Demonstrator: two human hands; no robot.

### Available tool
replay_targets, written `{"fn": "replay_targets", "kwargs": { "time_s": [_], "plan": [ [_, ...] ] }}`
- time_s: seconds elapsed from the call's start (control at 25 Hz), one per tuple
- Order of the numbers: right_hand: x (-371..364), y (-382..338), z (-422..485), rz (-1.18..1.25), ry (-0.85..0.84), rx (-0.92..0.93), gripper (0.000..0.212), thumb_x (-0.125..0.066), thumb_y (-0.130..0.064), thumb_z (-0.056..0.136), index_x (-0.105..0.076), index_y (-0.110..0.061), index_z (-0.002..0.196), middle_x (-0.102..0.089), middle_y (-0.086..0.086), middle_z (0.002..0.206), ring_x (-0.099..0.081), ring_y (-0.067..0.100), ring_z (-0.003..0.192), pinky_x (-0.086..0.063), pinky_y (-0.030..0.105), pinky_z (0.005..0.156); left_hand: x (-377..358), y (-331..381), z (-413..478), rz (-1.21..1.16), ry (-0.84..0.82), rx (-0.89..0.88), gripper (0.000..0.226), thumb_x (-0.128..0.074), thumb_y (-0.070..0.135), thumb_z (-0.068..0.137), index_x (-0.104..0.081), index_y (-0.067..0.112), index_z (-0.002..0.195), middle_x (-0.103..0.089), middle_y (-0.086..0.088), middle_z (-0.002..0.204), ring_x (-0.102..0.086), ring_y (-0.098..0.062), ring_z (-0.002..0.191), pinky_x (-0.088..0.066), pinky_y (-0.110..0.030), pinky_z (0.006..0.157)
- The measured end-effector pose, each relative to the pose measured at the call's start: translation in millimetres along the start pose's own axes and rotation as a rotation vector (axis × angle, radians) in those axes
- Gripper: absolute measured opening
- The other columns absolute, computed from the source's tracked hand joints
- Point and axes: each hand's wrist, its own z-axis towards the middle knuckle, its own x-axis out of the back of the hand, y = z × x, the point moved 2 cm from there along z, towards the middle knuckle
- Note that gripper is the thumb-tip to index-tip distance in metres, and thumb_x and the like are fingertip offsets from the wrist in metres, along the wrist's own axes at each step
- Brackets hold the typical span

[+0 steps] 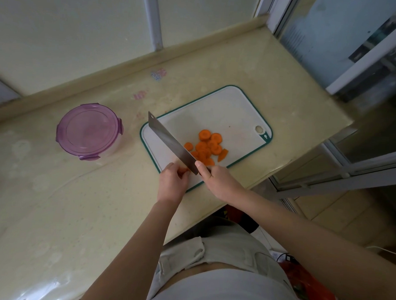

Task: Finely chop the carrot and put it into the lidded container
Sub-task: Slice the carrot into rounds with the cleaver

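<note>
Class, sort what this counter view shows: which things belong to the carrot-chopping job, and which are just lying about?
In the job: carrot slices; cleaver, gripped by the right hand; cutting board; left hand beside the blade; purple lidded container.

Lying about: coloured marks on the counter; red bag.

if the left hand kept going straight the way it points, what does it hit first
Probably the knife blade, right in front of the left hand; carrot slices lie beyond. Depth is unclear.
</note>
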Motion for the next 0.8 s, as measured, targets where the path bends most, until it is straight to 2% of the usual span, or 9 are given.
{"fn": "replay_targets", "kwargs": {
  "time_s": [0.2,0.28,0.36,0.56,0.68,0.8],
  "plan": [
    [-3,0,-1,-0.026,0.017,0.003,0.048,-0.032,-0.048,0.099,-0.048,-0.023,0.062,-0.05,0.001,0.063,-0.052,0.019,0.068,-0.039,0.029,0.067,0,-1,1,-0.003,0.007,-0.003,0.009,-0.058,0.006,0.086,-0.063,0.002,0.08,-0.054,-0.005,0.078,-0.045,-0.013,0.067,-0.034,-0.002,0.058],
    [-6,0,-1,-0.047,0.027,0.022,0.051,-0.031,-0.05,0.099,-0.063,-0.013,0.082,-0.061,0.011,0.075,-0.059,0.025,0.076,-0.048,0.035,0.072,0,0,1,-0.018,0.015,-0.005,0.009,-0.058,0.006,0.085,-0.064,0.002,0.081,-0.054,-0.003,0.078,-0.046,-0.013,0.068,-0.035,-0.002,0.057],
    [-7,-2,-1,-0.065,0.035,0.034,0.055,-0.031,-0.049,0.099,-0.065,-0.007,0.097,-0.062,0.013,0.079,-0.061,0.027,0.079,-0.05,0.037,0.074,0,1,1,-0.018,0.019,-0.002,0.009,-0.058,0.006,0.085,-0.064,0.002,0.081,-0.053,-0.002,0.077,-0.047,-0.013,0.068,-0.036,-0.004,0.056],
    [-8,-7,2,-0.083,0.005,0.031,0.055,-0.029,-0.05,0.099,-0.06,-0.009,0.082,-0.056,0.005,0.068,-0.059,0.024,0.071,-0.047,0.034,0.066,-1,2,2,-0.014,0.014,0.003,0.011,-0.057,0.007,0.087,-0.064,0.002,0.082,-0.053,-0.003,0.078,-0.046,-0.012,0.067,-0.036,-0.002,0.056],
    [-8,-10,6,-0.096,-0.014,0.012,0.055,-0.028,-0.049,0.1,-0.05,-0.012,0.065,-0.05,0.003,0.061,-0.053,0.021,0.064,-0.039,0.031,0.062,-2,0,2,-0.006,0.013,0.002,0.01,-0.057,0.008,0.087,-0.065,0.003,0.082,-0.056,-0.005,0.08,-0.046,-0.01,0.064,-0.036,-0.001,0.056],
    [-8,-12,8,-0.134,-0.03,0.009,0.054,-0.027,-0.049,0.1,-0.044,-0.017,0.06,-0.048,0.002,0.059,-0.05,0.019,0.061,-0.036,0.029,0.06,-3,-2,3,0.001,0.01,-0.001,0.01,-0.057,0.007,0.087,-0.063,0.004,0.08,-0.054,-0.004,0.078,-0.044,-0.007,0.063,-0.036,-0.003,0.055]
  ]
}}
